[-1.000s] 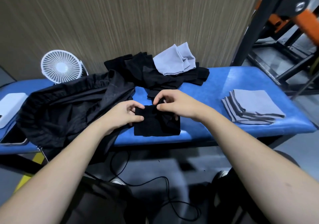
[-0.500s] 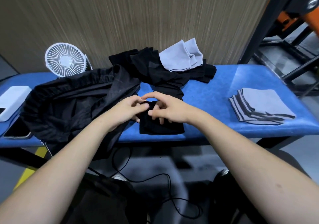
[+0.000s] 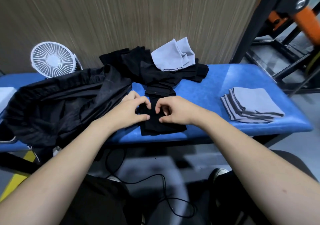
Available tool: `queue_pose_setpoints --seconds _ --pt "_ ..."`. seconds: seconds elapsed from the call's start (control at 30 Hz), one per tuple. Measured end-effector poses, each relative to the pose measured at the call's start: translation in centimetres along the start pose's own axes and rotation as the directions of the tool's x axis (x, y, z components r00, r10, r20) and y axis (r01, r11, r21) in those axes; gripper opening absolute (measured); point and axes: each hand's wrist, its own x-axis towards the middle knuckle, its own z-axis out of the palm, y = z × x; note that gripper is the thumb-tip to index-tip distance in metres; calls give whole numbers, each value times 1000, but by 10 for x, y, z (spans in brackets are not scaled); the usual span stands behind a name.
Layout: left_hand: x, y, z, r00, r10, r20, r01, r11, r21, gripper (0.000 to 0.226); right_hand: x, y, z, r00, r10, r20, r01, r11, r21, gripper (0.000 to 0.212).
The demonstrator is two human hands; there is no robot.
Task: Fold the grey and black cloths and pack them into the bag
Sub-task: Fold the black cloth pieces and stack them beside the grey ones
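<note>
One folded black cloth (image 3: 161, 126) at bench (image 3: 242, 79) front edge, centre. Left hand (image 3: 129, 111) and right hand (image 3: 174, 111), fingers curled, pinch its top. Grey stack (image 3: 251, 106) right end; black pile (image 3: 152, 72) plus one loose grey cloth (image 3: 173, 55) at back edge; one bag (image 3: 57, 106) left.

I'm getting even, fairly bright indoor light from overhead, with a soft sheen on the blue tabletop (image 3: 242, 79) at its far right part. Shadows are faint, just a dark band under the near edge. Wide-angle bending curves the tabletop and stretches my forearms at the bottom corners. Motion blur smears the orange frame (image 3: 304, 21) top right and the floor below; the black cloth pile (image 3: 138, 68) loses all fold detail.
</note>
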Motion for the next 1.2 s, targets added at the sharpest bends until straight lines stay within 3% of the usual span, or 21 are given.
queue_pose_setpoints --seconds 0.1,0.33,0.6,0.9,1.2 --pt "6 9 3 999 21 -41 -18 996 87 26 -7 8 -9 1000 10 29 -8 996 -86 33" --pt "27 33 17 996 82 20 -84 990 112 23 -24 22 -25 993 106 57 -94 979 -181 35" --pt "55 71 44 978 201 53 -206 970 126 25 -54 52 -51 954 301 3 -281 896 -344 39" --pt "80 98 72 969 243 46 -247 959 138 32 -77 73 -64 908 410 -83 -407 818 -407 41" --pt "88 102 77 957 283 63 -288 954 86 34 -81 77 -69 897 433 -81 -425 800 -423 38"
